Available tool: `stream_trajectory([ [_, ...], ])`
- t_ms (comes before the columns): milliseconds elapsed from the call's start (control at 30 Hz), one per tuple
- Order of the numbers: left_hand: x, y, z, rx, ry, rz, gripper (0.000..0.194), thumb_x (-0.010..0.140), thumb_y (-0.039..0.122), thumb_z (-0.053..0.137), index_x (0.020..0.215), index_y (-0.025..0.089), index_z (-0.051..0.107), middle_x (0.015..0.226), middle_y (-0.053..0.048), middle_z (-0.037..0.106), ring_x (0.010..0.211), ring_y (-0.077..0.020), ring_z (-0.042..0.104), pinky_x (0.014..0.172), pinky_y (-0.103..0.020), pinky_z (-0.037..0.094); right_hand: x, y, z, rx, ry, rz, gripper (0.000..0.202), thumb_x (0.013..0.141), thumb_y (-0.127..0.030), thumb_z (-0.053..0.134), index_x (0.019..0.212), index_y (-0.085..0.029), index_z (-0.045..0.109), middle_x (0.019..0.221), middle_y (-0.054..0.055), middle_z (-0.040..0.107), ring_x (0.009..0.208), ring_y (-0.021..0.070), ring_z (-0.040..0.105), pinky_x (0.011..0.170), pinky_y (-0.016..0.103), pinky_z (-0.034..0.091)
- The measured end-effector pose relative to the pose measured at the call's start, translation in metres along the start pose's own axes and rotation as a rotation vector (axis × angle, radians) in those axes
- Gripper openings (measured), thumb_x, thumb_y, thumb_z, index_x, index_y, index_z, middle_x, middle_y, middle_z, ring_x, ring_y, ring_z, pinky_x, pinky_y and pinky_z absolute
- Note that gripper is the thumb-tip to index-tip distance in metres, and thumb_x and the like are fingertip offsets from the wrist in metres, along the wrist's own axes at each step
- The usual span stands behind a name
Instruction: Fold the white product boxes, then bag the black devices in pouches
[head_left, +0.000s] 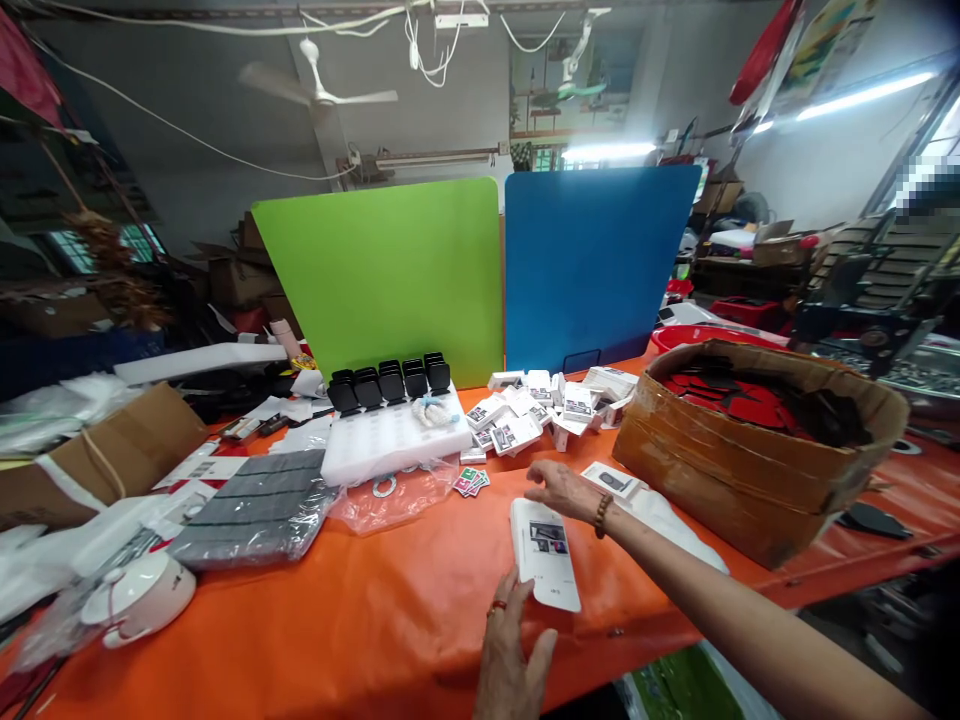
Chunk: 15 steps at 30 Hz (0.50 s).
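Observation:
A flat white printed carton [551,570], with phone-like pictures on its face, lies on the orange-covered table [360,620] in front of me. My left hand [514,635] is at its lower left side, fingers and thumb apart, fingertips at or close to its edge. Over the far end of the carton is my right hand [562,488], palm down with fingers stretched out to the left; whether it touches the carton I cannot tell. Just right of that hand is another white box [611,480] with a dark oval device pictured on it.
Small white boxes [516,432] lie piled behind my hands. Black stands [390,383] line a white foam block [360,450] at left. A cardboard box [697,480] of red and black pieces stands right. A white lidded cup [146,598] sits front left, near grey wrapped sheets [255,510].

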<state>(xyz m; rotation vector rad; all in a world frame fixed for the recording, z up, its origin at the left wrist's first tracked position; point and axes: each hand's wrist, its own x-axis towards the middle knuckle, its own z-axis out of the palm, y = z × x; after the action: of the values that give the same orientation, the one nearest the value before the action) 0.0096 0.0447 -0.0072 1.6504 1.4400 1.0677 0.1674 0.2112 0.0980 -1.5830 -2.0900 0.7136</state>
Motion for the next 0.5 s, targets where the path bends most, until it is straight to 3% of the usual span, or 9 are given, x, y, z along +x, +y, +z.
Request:
stream_trajectory([
  [100, 0.0, -0.013, 0.012, 0.194, -0.067, 0.151, 0.056, 0.081, 0.018, 0.056, 0.136, 0.021, 0.045, 0.149, -0.015, 0.036, 0.139, -0.0318, 0.03, 0.108, -0.056, 0.034, -0.008, 0.007, 0.018, -0.114, -0.115, 0.065, 0.019, 0.056, -0.011, 0.073, 0.068, -0.015, 0.059, 0.077, 0.008, 0.065, 0.071, 0.0213, 0.062, 0.056, 0.025, 0.04],
  [267, -0.004, -0.028, 0.022, 0.338, -0.069, 0.339, 0.069, 0.082, 0.009, 0.053, 0.144, 0.024, 0.028, 0.15, -0.016, 0.034, 0.137, -0.0299, 0.033, 0.105, -0.055, 0.039, -0.012, 0.008, 0.03, -0.212, -0.202, 0.123, 0.018, 0.057, -0.01, 0.071, 0.071, -0.013, 0.062, 0.08, 0.01, 0.067, 0.07, 0.0218, 0.063, 0.051, 0.024, 0.035],
  [367, -0.005, -0.029, 0.021, 0.344, -0.071, 0.348, 0.067, 0.084, 0.01, 0.052, 0.144, 0.024, 0.027, 0.152, -0.015, 0.031, 0.139, -0.0287, 0.031, 0.107, -0.053, 0.037, -0.014, 0.007, 0.03, -0.218, -0.205, 0.127, 0.018, 0.059, -0.012, 0.07, 0.076, -0.012, 0.063, 0.085, 0.012, 0.068, 0.076, 0.0219, 0.063, 0.053, 0.023, 0.034],
  [500, 0.0, -0.022, 0.016, 0.228, -0.11, 0.267, 0.057, 0.084, 0.015, 0.054, 0.138, 0.024, 0.039, 0.151, -0.014, 0.034, 0.137, -0.0281, 0.034, 0.108, -0.051, 0.036, -0.018, 0.006, 0.027, -0.183, -0.183, 0.13, 0.022, 0.058, -0.008, 0.068, 0.079, -0.012, 0.062, 0.085, 0.011, 0.068, 0.074, 0.0195, 0.061, 0.052, 0.022, 0.032],
])
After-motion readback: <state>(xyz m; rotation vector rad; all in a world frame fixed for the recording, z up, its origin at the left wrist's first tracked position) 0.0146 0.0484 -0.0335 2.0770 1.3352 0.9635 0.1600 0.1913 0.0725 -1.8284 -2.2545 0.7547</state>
